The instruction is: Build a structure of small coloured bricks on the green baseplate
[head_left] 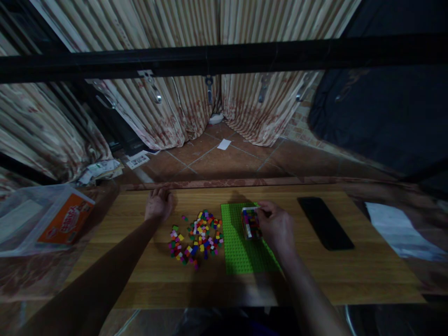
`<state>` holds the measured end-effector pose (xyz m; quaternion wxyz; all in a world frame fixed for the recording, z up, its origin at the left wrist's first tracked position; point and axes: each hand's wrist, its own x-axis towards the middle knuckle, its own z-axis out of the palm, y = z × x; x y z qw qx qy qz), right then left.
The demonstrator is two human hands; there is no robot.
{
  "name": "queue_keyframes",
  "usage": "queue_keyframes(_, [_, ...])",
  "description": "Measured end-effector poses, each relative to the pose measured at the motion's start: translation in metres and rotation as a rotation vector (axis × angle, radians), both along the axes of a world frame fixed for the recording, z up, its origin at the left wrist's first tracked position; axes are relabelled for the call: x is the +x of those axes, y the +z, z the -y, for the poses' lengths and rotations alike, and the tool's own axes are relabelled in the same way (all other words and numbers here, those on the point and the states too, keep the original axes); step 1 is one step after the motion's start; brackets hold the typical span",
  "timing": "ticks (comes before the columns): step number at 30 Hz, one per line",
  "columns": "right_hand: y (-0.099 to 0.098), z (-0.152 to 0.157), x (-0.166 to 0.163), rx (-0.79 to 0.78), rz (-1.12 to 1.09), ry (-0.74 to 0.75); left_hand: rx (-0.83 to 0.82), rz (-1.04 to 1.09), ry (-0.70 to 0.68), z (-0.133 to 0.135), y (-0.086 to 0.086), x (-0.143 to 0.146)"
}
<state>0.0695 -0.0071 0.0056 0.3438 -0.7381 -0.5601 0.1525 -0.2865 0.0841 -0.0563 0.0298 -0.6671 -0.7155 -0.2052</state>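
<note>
A green studded baseplate (234,252) lies on the wooden table. On it stands a small walled structure of toy bricks (249,226), with a white row along its far side and mixed colours below. My right hand (278,226) is over the structure's right side, thumb and fingers closed at its far right corner; whatever they pinch is hidden. To the left of the plate lies a loose pile of small coloured bricks (203,233). My left hand (159,204) rests on the table beyond the pile's left side, fingers loosely apart and nothing visible in them.
A black phone (325,223) lies on the table (147,284) at the right. Beyond the table's left end stands a clear plastic bin (28,200) with an orange box (66,219). White paper (402,228) lies off the right end. A dark metal bar (210,60) crosses before curtains.
</note>
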Motion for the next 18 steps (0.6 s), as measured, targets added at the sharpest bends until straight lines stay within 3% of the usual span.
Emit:
queue_keyframes(14, [-0.0023, -0.0064, 0.004, -0.032, 0.006, 0.036, -0.009, -0.022, -0.023, -0.0004, 0.0013, -0.0003])
queue_keyframes(18, [0.0007, 0.0002, 0.0089, 0.05, -0.067, 0.037, -0.003, -0.044, -0.017, 0.0003, 0.0012, -0.0013])
